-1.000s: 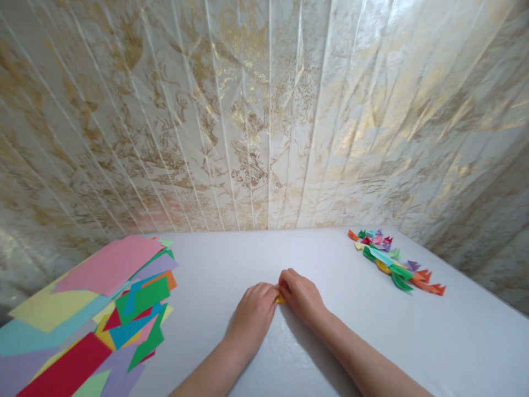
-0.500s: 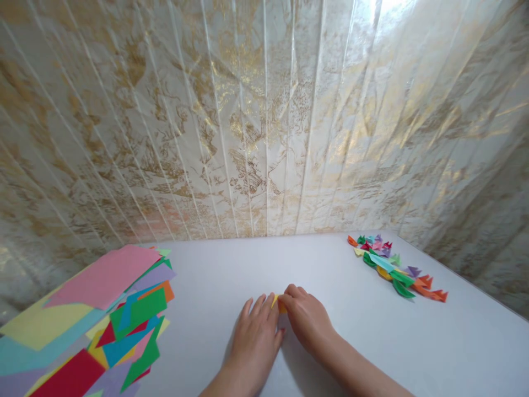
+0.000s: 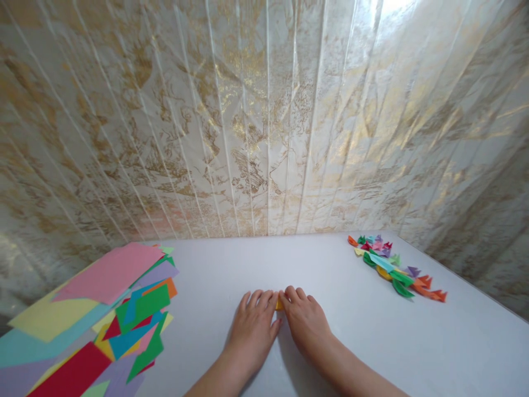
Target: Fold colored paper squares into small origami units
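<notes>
A small folded piece of yellow paper lies on the white table between my two hands, mostly covered by fingers. My left hand rests palm down to its left, fingers stretched out, fingertips pressing on the paper's left side. From the right, my right hand bends over the paper, its fingers closed together and the tips on the paper's right edge. How much of the paper sits under the fingers is hidden.
Sheets and cut pieces of coloured paper lie piled at the left, with a pink sheet on top and a red piece in front. Several small folded paper shapes form a row at the right. A gold-patterned curtain hangs behind the table.
My right hand has turned and lowered, its fingers now flatter against the yellow paper. The paper looks lower and flatter. My left hand has stayed almost in place.
</notes>
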The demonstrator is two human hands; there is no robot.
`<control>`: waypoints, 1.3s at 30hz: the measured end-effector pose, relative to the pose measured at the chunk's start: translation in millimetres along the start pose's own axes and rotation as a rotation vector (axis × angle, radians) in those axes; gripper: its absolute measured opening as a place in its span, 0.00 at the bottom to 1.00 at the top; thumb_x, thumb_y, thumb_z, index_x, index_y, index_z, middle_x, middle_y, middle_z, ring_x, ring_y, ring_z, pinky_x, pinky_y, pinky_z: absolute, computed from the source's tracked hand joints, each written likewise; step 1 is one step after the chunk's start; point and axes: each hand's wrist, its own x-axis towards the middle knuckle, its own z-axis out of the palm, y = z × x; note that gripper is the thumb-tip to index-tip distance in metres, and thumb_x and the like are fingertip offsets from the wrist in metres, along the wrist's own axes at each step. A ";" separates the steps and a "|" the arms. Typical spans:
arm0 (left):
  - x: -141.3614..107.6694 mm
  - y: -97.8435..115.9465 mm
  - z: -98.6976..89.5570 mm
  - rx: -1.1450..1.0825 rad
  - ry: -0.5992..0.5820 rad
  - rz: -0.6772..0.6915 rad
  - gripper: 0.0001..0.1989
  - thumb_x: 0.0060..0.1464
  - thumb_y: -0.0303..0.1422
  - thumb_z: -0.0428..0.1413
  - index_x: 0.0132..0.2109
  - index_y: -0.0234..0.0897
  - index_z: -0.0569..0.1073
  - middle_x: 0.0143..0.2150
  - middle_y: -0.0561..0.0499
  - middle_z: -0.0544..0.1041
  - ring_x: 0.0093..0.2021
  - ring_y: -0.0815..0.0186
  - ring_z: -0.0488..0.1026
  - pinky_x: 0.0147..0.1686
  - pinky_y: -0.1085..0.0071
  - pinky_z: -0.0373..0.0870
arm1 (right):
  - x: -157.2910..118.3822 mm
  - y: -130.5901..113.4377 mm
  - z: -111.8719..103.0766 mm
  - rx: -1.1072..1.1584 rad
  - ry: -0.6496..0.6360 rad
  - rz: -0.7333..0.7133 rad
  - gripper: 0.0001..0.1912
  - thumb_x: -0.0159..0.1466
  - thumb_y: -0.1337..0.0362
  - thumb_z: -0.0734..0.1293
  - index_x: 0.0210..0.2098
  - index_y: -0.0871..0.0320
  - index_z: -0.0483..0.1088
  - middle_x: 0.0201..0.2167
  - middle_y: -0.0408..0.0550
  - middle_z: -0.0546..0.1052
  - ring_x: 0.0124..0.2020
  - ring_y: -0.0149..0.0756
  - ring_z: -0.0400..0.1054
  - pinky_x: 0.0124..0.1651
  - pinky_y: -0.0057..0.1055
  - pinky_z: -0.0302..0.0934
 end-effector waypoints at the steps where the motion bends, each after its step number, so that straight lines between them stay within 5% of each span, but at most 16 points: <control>1: 1.0 0.2 -0.6 -0.002 0.003 0.001 0.21 0.61 0.35 0.51 0.61 0.46 0.66 0.58 0.50 0.72 0.59 0.58 0.66 0.63 0.52 0.56 | -1.2 -0.3 -1.8 -0.006 -0.016 -0.002 0.19 0.64 0.74 0.60 0.53 0.59 0.68 0.48 0.54 0.73 0.48 0.46 0.67 0.45 0.40 0.63; 16: 2.0 -0.4 1.1 -0.048 0.011 -0.006 0.21 0.60 0.35 0.52 0.60 0.43 0.65 0.59 0.48 0.71 0.59 0.57 0.64 0.63 0.55 0.55 | -11.3 9.4 -31.1 0.041 -0.221 -0.071 0.17 0.64 0.75 0.57 0.45 0.60 0.74 0.45 0.56 0.74 0.46 0.46 0.70 0.43 0.37 0.64; 31: 1.4 1.3 -1.6 -0.082 0.034 -0.007 0.20 0.58 0.32 0.53 0.58 0.43 0.66 0.57 0.49 0.71 0.58 0.57 0.64 0.62 0.56 0.57 | 9.0 16.1 -8.6 0.050 -0.063 0.030 0.15 0.65 0.75 0.57 0.46 0.58 0.70 0.43 0.53 0.73 0.44 0.42 0.70 0.37 0.32 0.61; 39: 2.3 -1.6 -1.4 -0.135 0.025 -0.047 0.19 0.57 0.31 0.53 0.56 0.41 0.67 0.57 0.47 0.70 0.59 0.59 0.64 0.61 0.58 0.58 | 3.1 14.2 -4.2 0.037 -0.008 -0.033 0.18 0.65 0.71 0.60 0.52 0.52 0.66 0.43 0.51 0.72 0.43 0.43 0.70 0.39 0.34 0.61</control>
